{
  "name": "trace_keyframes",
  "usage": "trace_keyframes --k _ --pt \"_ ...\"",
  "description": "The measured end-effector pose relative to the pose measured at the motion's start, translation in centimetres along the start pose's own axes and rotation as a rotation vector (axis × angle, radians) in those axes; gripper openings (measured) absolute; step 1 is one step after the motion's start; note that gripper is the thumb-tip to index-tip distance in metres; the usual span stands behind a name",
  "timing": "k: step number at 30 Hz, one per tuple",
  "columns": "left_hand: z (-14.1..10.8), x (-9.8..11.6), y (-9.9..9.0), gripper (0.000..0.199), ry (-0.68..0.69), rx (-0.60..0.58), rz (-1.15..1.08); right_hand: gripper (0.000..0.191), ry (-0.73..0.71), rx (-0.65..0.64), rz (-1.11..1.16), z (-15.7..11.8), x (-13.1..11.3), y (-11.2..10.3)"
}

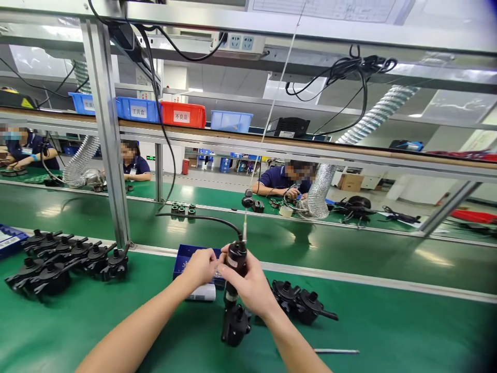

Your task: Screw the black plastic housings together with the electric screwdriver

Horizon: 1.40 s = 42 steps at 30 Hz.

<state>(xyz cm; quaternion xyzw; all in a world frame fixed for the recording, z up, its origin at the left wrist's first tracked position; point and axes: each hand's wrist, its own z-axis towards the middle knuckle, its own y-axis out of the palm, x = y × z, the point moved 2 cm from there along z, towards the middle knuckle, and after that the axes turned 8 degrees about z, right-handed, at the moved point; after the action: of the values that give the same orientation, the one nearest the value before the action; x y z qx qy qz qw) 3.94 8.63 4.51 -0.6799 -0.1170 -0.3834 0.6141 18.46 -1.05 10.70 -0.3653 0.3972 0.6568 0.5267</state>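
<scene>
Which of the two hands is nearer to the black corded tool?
Right. The right hand grips the black corded tool; the left hand is to its left, at the blue box.

L forearm (143, 331) & R forearm (293, 346) bare, fingers (233, 277) ditto.

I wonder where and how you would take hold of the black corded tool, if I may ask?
I'd probably grip the black corded tool around its cylindrical body, coming from the right, as the right hand does: it stands nearly upright, the cable occupies the top, and a black part sits at its lower end.
</scene>
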Motion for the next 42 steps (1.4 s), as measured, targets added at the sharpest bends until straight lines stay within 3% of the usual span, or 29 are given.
trace_keyframes --k 2,4,7,15,21,23,26,29,34,42 --pt "-2.5 -0.2 1.3 0.014 -0.029 -0.050 -0.086 0.032 -0.036 0.071 0.057 0.1 -0.6 -0.8" --pt "-4.8 -0.8 3.1 0.016 -0.095 -0.171 -0.177 0.035 -0.048 0.133 0.108 0.2 -0.9 -1.4" --pt "-6.6 -1.8 5.5 0.021 -0.217 -0.332 -0.284 0.036 -0.032 0.164 0.170 0.2 -0.9 -1.9" --pt "-5.7 -2.7 7.7 0.032 -0.391 -0.485 -0.465 0.033 -0.025 0.114 0.217 0.3 -0.5 -1.7" --pt "-5.4 -2.7 6.9 0.034 -0.418 -0.634 -0.638 0.034 -0.021 0.130 0.213 0.4 -0.7 -1.7" --pt "-5.4 -2.9 6.2 0.034 -0.405 -0.658 -0.671 0.033 -0.017 0.133 0.206 0.5 -0.7 -1.7" --pt "-5.4 -3.0 5.7 0.050 -0.374 -0.689 -0.705 0.033 -0.011 0.132 0.207 0.5 -0.7 -1.7" --pt "-5.3 -3.1 6.5 0.060 -0.388 -0.679 -0.731 0.033 -0.014 0.131 0.214 0.4 -0.8 -1.6" --pt "-4.9 -3.1 8.1 0.054 -0.440 -0.598 -0.766 0.032 -0.040 0.142 0.222 0.4 -0.8 -1.7" --pt "-4.8 -3.2 8.7 0.057 -0.483 -0.605 -0.809 0.032 -0.049 0.145 0.252 0.4 0.4 -1.5"
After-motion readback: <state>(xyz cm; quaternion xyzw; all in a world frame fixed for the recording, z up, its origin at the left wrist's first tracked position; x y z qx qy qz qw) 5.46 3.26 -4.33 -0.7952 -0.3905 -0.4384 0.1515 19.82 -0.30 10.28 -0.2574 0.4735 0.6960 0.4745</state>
